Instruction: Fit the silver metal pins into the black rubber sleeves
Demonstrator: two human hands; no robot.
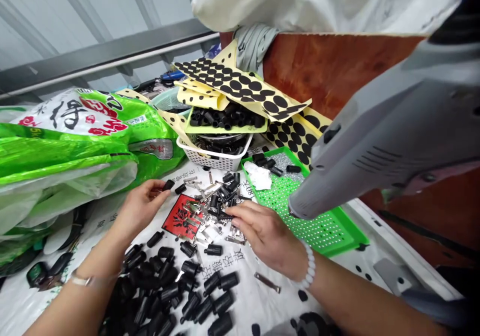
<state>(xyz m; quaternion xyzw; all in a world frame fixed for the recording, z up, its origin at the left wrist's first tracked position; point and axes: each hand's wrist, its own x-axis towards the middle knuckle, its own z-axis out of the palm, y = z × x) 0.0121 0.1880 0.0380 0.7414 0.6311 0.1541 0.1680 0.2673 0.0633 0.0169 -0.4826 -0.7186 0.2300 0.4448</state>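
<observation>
Between the fingertips of my left hand (140,206) is a small black plastic sleeve (168,185), held above the white printed sheet. My right hand (264,233) reaches over a mixed pile of black sleeves (222,196) and thin metal clips (193,221). Its thumb and fingers are drawn together at the pile's right side, and what lies between them, if anything, is too small to make out. Partly under the clips lies a red printed square (180,216). A large heap of black cylindrical caps (161,281) spreads toward me, below both hands.
A grey power screwdriver-like tool (360,146) juts in from the right over a green perforated tray (318,226). Behind the pile stands a white basket (213,161), under a yellow-green tray of black tubes (225,118) and dotted sticker sheets (240,83). Green plastic bags (150,126) lie left.
</observation>
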